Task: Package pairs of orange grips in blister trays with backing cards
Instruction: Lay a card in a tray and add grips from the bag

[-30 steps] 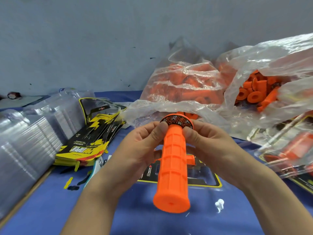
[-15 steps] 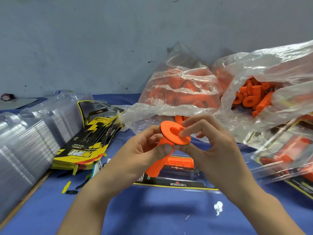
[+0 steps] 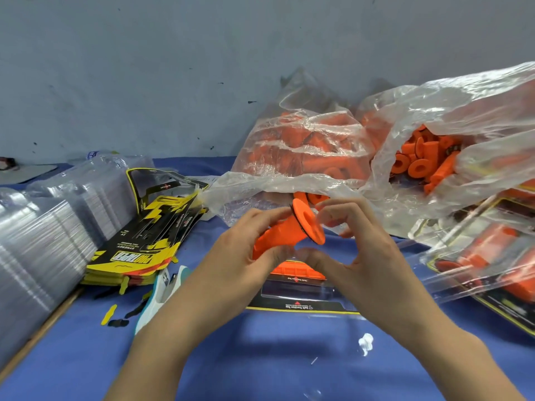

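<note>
I hold one orange grip (image 3: 278, 235) above the table, tilted, with its round flange (image 3: 308, 222) facing up and to the right. My left hand (image 3: 240, 256) grips its ribbed body between thumb and fingers. My right hand (image 3: 364, 256) curls around the flange end, its fingertips at the rim and its thumb meeting my left thumb below. Under my hands lies a clear blister tray on a black and yellow backing card (image 3: 301, 306), with a second orange grip (image 3: 298, 272) lying in it, partly hidden.
Stacked clear blister trays (image 3: 37, 241) stand at the left, beside a pile of yellow backing cards (image 3: 144, 241). Two plastic bags of orange grips (image 3: 304, 151) (image 3: 428, 160) lie behind. Finished packs (image 3: 492, 264) lie at the right. A teal and white tool (image 3: 165, 290) lies near my left forearm.
The grip has turned from upright, closed end toward me, to tilted with the open flange facing up and right. My right fingers have moved around the flange.
</note>
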